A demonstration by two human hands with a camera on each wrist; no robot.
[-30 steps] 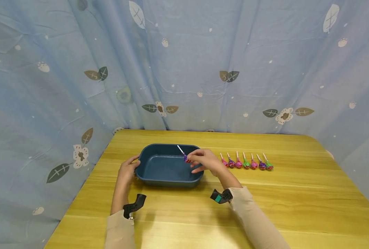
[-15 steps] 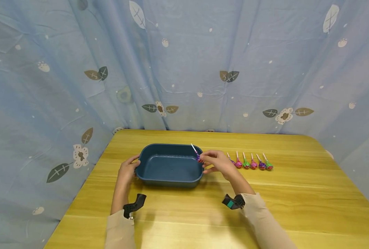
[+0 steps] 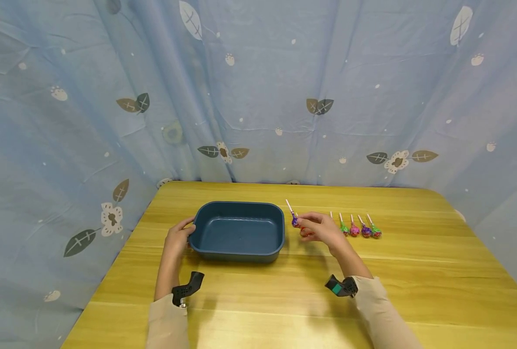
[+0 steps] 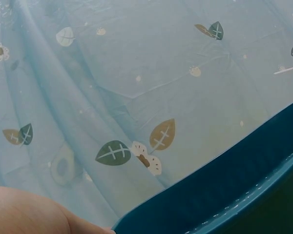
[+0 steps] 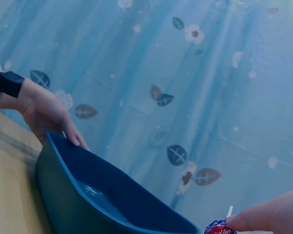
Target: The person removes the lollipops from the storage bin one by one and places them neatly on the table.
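My right hand (image 3: pixel 321 229) pinches a purple-wrapped lollipop (image 3: pixel 294 221) by its candy head, just right of the blue bin (image 3: pixel 241 256). Its white stick points up and to the left. In the right wrist view the lollipop (image 5: pixel 218 227) shows a red and blue wrapper under a fingertip. My left hand (image 3: pixel 178 238) grips the bin's left wall, with the thumb at the rim and the other fingers mostly hidden outside. The bin's visible floor is bare. Beside the held lollipop, a reddish one is partly covered by my right hand.
A row of lollipops lies to the right, among them a green one (image 3: pixel 344 230), a pink one (image 3: pixel 354 230) and a purple one (image 3: pixel 366 231). My right hand hides the row's left part. A patterned curtain (image 3: pixel 258 97) hangs behind the wooden table (image 3: pixel 258 300).
My right hand has carried the purple lollipop rightward from above the bin, past its right rim, toward the left end of the row. My left hand has stayed on the bin.
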